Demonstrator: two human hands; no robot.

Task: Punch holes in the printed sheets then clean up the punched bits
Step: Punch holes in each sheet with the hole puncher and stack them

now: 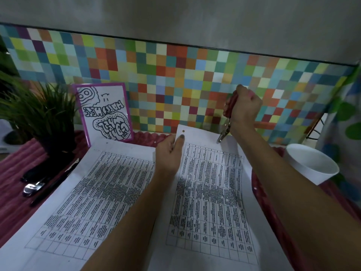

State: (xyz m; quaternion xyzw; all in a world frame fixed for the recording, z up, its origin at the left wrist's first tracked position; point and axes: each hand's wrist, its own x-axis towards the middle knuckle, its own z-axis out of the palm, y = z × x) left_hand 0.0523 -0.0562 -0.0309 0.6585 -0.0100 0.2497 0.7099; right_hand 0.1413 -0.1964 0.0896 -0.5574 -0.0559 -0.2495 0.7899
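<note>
Two printed sheets with tables lie on the pink cloth. My left hand [170, 153] pinches the far left corner of the right sheet [211, 192] and lifts it; one hole shows near that corner. My right hand [244, 108] grips the red handles of a single-hole punch [226, 124], its metal jaws biting the sheet's far edge. The left sheet [88, 202] lies flat, with small holes along its far edge.
A white bowl [312, 163] stands at the right. A potted grass plant [39, 114] and a pink-framed drawing [105, 112] stand at the back left. Dark pens and a metal tool [37, 184] lie left of the sheets. A tiled wall rises behind.
</note>
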